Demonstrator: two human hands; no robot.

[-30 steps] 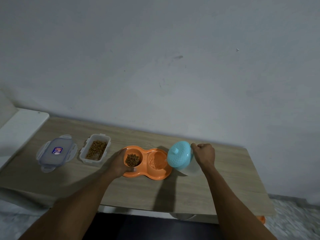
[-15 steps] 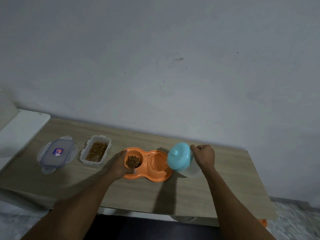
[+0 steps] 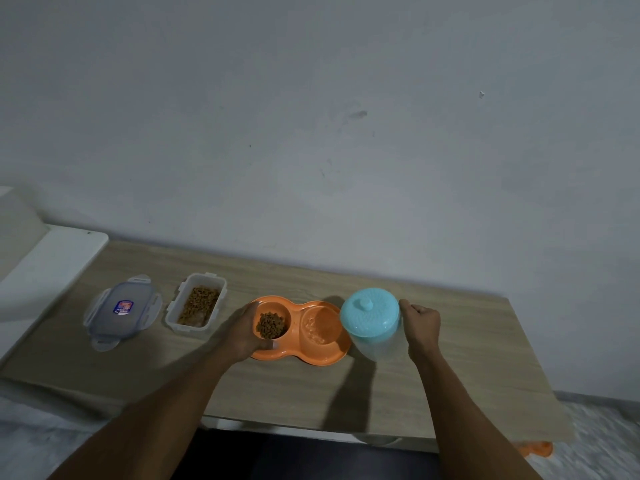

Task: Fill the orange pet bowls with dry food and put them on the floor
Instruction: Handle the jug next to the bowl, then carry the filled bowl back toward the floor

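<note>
An orange double pet bowl [image 3: 332, 353] sits mid-table. Its left cup holds brown dry food [image 3: 272, 325]; its right cup holds clear water. My left hand [image 3: 242, 332] grips the bowl's left rim, thumb on the front edge. My right hand [image 3: 420, 329] is curled round the handle of a clear jug with a light-blue lid [image 3: 370, 311], which stands just right of the bowl, close to upright. An open clear container of dry food [image 3: 197, 306] stands left of the bowl.
The container's clear lid [image 3: 121, 311] lies at the far left of the wooden table [image 3: 450, 393]. A white surface [image 3: 45, 258] adjoins the table's left end. A wall runs close behind. An orange object [image 3: 535, 448] shows on the floor under the right corner.
The jug has tipped back from its lean over the right cup to nearly upright. My left hand stays on the bowl's rim.
</note>
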